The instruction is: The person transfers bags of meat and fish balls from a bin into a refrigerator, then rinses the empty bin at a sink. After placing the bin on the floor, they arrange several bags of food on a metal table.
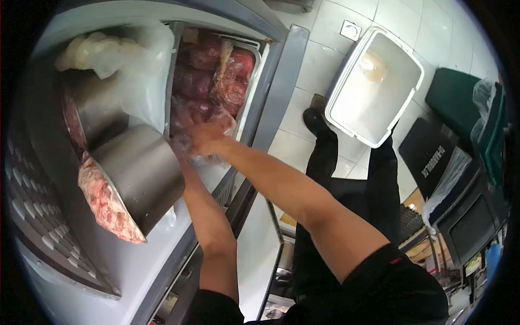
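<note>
Head view: two bare hands reach into one freezer. The right hand (211,138) touches plastic-wrapped red meat (238,73); several bundles, too merged to count, lie under and beyond it in one white tray (254,95). The left hand (182,148), beside it, is partly hidden; I cannot tell either hand's grip. Left of both hands, two metal pots (142,176) lie tipped, meat (105,200) bulging from the nearer mouth. Well right, one white bin (374,92) stands on tiles.

Just right of the front steel pot (142,176), the left hand (181,150) is mostly hidden; the right hand's (210,138) fingertips blur into wrapped meat (193,82). The pot partly covers the rear pot (104,108). Far right of it, a sleeve's red mark (396,260) is illegibly small.
</note>
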Available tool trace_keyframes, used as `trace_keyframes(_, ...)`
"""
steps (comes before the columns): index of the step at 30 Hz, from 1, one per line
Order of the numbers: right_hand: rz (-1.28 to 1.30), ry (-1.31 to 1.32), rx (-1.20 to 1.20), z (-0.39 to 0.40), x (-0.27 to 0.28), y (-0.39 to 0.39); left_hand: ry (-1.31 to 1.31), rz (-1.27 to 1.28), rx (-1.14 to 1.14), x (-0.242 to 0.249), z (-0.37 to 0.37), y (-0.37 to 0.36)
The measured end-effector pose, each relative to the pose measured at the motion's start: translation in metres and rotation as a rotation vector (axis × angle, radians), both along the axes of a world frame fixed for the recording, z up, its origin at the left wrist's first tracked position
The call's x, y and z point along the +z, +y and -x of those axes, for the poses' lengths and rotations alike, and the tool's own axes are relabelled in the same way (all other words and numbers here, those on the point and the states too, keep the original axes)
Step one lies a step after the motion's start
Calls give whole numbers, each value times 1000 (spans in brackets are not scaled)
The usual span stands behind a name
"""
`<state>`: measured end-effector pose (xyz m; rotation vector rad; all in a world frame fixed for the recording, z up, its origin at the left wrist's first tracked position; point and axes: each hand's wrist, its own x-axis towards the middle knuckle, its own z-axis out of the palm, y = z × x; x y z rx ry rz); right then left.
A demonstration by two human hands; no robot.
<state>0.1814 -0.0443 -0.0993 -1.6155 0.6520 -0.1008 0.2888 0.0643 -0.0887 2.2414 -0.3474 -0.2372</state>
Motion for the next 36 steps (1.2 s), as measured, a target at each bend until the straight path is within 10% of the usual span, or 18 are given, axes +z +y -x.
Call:
trace_keyframes(6,-277,-189,-5,10,3,2,153,13,-11,22,2,13)
trace_keyframes(8,-195,-304,-258,10,5,10,180,-14,-22,21,5,15)
trace_keyframes(15,185,40,-22,13,36,-60,150,-206,-75,-11,-1,3)
trace_keyframes(19,493,-239,-143,-7,-22,-12,-643,-888,-322,-2,48,-41)
trace_keyframes(24,109,-218,-16,47,-34,-47,-261,-751,-235,-27,12,-44)
trace_keyframes(27,-3,-302,-442,157,-51,-67,-354,-648,-254,-63,-8,-25)
trace_keyframes(31,18,658,-236,324,-139,-43,-313,-617,-299,-54,-11,-19)
trace_keyframes(33,-1004,552,-663,387,-151,-38,-293,-689,-345,-36,-8,-19)
trace_keyframes(36,-1040,517,-884,449,-174,-30,-158,-479,-302,19,72,-41)
